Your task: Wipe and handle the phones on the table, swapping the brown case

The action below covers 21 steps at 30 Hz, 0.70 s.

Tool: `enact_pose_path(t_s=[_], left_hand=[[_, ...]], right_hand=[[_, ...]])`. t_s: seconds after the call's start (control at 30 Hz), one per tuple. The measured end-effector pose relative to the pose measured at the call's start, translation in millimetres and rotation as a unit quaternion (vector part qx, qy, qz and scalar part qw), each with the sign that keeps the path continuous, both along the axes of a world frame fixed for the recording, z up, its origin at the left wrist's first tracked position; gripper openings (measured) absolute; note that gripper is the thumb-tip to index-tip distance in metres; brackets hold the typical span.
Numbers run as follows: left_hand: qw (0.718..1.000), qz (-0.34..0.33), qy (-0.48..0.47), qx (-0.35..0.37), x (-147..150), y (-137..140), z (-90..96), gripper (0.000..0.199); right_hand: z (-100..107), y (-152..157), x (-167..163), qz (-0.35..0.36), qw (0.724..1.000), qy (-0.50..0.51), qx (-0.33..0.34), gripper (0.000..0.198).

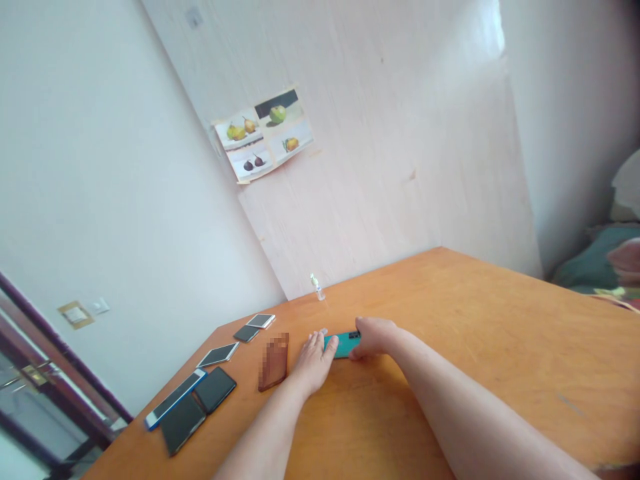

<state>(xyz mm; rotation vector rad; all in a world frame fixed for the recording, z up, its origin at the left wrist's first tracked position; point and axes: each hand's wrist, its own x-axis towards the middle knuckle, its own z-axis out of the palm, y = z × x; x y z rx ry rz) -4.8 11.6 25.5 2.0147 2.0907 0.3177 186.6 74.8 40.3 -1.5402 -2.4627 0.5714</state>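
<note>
A teal smartphone (343, 345) lies back up on the wooden table, its dark camera block at the right end. My right hand (373, 337) grips that end, thumb on the near edge and fingers at the far edge. At the other end my left hand (314, 363) holds the phone between thumb and fingers. A small translucent thing (324, 331) shows by the left fingertips; its kind is unclear. Just left of my left hand sits a brownish flat object (274, 363), partly blurred out by pixelation.
Along the table's (450, 313) left side lie several phones, among them a blue-edged one (176, 399), a dark one (184, 423) and a white-edged one (218, 355). A small clear pump bottle (317, 288) stands near the back edge, before a board with fruit pictures (265, 137).
</note>
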Motion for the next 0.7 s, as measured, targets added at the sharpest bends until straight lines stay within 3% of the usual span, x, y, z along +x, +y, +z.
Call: enact_pose_path(t_s=[0.1,0.23,0.3,0.43,0.53,0.7], left_hand=[[1.000,-0.012,0.001,0.004,15.5,-0.8,-5.4,0.089],[0.995,-0.086,-0.036,0.035,46.1,-2.5,-13.0,0.081],[0.992,-0.093,-0.068,0.050,49.4,-2.1,-11.3,0.078],[0.988,-0.018,-0.110,0.105,20.9,-0.1,-0.7,0.067],[0.991,0.023,-0.093,0.093,-13.7,-1.0,1.6,0.072],[0.991,0.002,-0.124,0.043,-45.0,-3.5,-11.5,0.082]], right_hand=[[1.3,-1.0,-0.2,0.002,1.000,0.002,0.001,0.070],[1.9,-2.2,1.2,0.009,1.000,-0.003,0.001,0.050],[1.7,-1.8,2.3,0.010,1.000,-0.002,0.000,0.051],[0.2,2.8,4.0,0.008,1.000,0.004,-0.004,0.069],[-2.1,7.8,4.8,0.006,1.000,0.006,-0.007,0.074],[-8.1,11.1,5.1,-0.001,1.000,0.012,0.006,0.067]])
